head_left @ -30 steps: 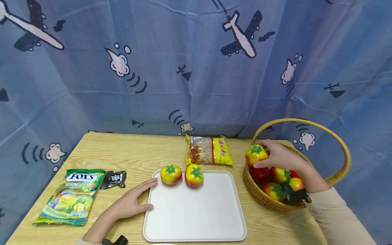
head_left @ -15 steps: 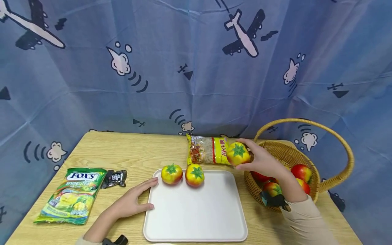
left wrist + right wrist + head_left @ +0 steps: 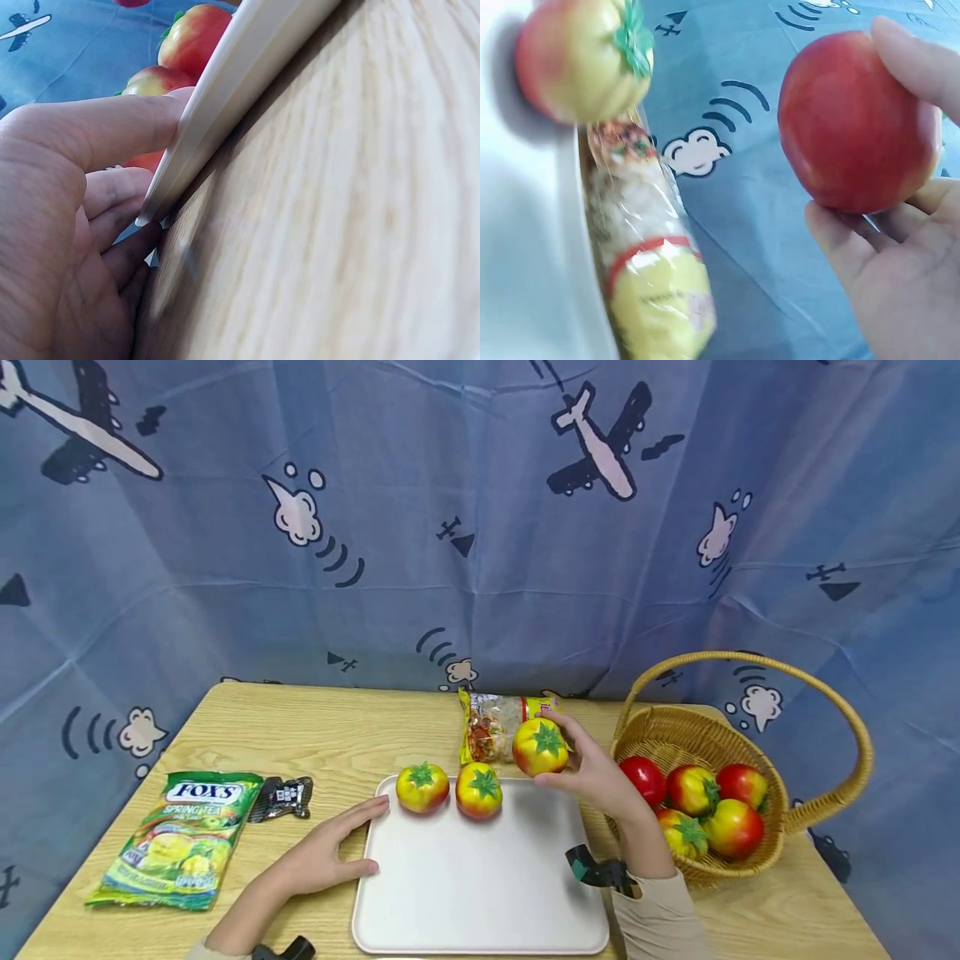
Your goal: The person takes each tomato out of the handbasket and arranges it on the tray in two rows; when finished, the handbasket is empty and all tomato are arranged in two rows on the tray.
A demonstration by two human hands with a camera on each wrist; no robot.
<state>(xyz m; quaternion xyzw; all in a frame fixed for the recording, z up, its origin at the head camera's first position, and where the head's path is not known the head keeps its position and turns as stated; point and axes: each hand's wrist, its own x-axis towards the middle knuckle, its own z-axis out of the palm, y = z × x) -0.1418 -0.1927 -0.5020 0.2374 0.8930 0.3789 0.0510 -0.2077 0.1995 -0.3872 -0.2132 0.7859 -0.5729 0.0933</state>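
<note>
My right hand (image 3: 588, 772) grips a yellow-and-red toy tomato (image 3: 541, 747) with a green leafy top, held above the far right edge of a white tray (image 3: 480, 877). From the right wrist view, thumb and fingers span the red underside of this tomato (image 3: 859, 124). Two similar toy tomatoes, a left one (image 3: 422, 787) and a right one (image 3: 479, 791), sit side by side along the tray's far edge. My left hand (image 3: 330, 856) rests against the tray's left rim, fingers extended and thumb apart. The left wrist view has the thumb touching the rim (image 3: 202, 112).
A wicker basket (image 3: 776, 827) with a tall handle stands at the right, holding several toy tomatoes. Behind the tray lies a yellow pasta bag (image 3: 491, 727). A green FOX'S candy bag (image 3: 176, 843) and a small black packet (image 3: 283, 799) lie at left. A blue curtain hangs behind.
My right hand has carried the toy tomato leftward from over the basket to the tray's far right edge. The left hand and the two tomatoes on the tray have stayed put.
</note>
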